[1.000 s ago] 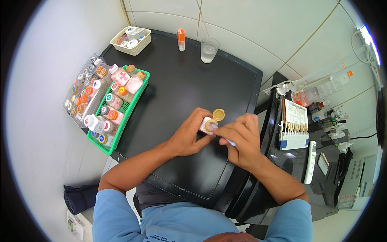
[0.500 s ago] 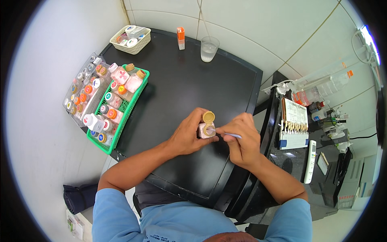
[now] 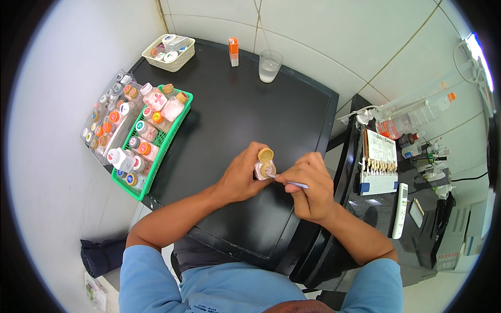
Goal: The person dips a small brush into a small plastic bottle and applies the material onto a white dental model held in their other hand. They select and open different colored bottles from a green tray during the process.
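Observation:
My left hand is closed round a small square jar of pale pink contents, near the middle of the black desk. Its gold flip cap stands open toward the far side, and the jar's round mouth faces up. My right hand grips a thin pale lilac tool, whose tip reaches to the jar's mouth.
Left: a green basket of bottles and a clear rack. At the back: a cream basket, orange box and glass of liquid. Right: a dark counter with shade guide, remote and plastic bottles.
The jar and its cap have shifted left and turned in my left hand. The lilac tool now lies flatter, and my right hand has moved slightly down.

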`<state>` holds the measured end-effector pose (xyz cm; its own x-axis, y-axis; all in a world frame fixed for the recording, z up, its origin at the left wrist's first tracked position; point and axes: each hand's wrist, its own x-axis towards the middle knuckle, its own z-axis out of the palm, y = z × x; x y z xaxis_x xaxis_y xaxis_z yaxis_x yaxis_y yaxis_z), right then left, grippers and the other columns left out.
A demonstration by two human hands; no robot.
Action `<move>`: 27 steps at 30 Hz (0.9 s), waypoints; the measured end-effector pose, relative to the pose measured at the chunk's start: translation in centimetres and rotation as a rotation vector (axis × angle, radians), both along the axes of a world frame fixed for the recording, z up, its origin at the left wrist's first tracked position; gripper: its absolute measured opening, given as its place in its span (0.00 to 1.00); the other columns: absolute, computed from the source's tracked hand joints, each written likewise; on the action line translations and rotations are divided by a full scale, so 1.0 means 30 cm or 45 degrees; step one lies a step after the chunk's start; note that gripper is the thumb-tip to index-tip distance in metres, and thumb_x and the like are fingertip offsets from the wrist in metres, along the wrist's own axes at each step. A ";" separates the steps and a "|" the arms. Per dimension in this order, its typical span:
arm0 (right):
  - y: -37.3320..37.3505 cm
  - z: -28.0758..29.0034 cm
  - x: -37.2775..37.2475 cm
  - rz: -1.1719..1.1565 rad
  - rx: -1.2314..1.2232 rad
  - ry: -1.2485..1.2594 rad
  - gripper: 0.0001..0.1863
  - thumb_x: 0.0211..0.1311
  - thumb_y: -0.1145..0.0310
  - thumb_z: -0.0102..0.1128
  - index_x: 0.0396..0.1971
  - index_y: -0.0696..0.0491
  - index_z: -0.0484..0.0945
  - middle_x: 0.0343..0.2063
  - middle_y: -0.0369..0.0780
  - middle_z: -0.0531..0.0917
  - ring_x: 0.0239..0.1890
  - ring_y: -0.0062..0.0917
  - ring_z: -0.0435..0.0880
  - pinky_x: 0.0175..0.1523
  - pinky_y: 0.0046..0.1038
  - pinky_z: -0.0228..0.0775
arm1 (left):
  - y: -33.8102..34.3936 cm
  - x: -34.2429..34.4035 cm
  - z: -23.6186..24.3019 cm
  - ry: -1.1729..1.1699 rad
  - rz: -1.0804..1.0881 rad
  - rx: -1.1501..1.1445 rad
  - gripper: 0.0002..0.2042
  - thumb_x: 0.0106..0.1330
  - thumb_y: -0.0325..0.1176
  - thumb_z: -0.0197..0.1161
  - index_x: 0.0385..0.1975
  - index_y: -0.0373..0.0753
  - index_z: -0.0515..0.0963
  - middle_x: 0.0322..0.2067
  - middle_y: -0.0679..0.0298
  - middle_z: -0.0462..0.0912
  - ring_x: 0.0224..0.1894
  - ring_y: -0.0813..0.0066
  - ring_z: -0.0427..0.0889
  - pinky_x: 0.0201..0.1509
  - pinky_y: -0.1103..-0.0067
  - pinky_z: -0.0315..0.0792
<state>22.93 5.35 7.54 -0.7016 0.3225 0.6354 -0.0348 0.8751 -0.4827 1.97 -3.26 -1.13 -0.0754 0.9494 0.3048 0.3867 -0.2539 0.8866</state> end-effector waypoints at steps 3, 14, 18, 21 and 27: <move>-0.002 0.010 -0.014 -0.092 0.080 -0.022 0.09 0.65 0.75 0.76 0.44 0.52 0.91 0.35 0.34 0.88 0.39 0.34 0.80 0.50 0.37 0.66 | 0.001 -0.003 0.021 0.057 -0.040 0.020 0.30 0.66 0.29 0.83 0.64 0.37 0.73 0.49 0.54 0.83 0.48 0.53 0.88 0.51 0.65 0.82; 0.000 0.004 -0.007 -0.113 0.038 -0.052 0.10 0.62 0.73 0.77 0.43 0.51 0.91 0.35 0.33 0.88 0.40 0.34 0.79 0.50 0.37 0.66 | 0.011 -0.009 0.010 0.070 -0.109 0.197 0.29 0.63 0.25 0.80 0.64 0.38 0.75 0.59 0.51 0.75 0.59 0.52 0.82 0.61 0.63 0.80; -0.008 0.006 -0.010 -0.071 0.089 -0.034 0.12 0.59 0.73 0.78 0.43 0.51 0.91 0.35 0.33 0.88 0.40 0.34 0.78 0.50 0.37 0.66 | 0.005 -0.017 0.009 0.033 -0.069 0.124 0.27 0.63 0.27 0.82 0.60 0.38 0.75 0.59 0.53 0.77 0.59 0.55 0.83 0.59 0.65 0.81; -0.015 0.024 -0.015 -0.009 0.138 -0.043 0.13 0.59 0.73 0.78 0.44 0.51 0.92 0.36 0.33 0.89 0.41 0.34 0.78 0.49 0.36 0.66 | 0.006 -0.011 0.014 -0.040 -0.030 0.132 0.28 0.62 0.28 0.84 0.59 0.38 0.76 0.59 0.53 0.79 0.58 0.56 0.85 0.57 0.65 0.82; -0.009 0.004 -0.012 0.006 0.040 -0.059 0.13 0.59 0.74 0.78 0.44 0.52 0.91 0.37 0.33 0.89 0.41 0.34 0.78 0.50 0.36 0.67 | 0.006 -0.011 0.014 -0.032 -0.007 0.126 0.29 0.65 0.34 0.86 0.62 0.38 0.76 0.55 0.55 0.85 0.53 0.59 0.89 0.55 0.67 0.84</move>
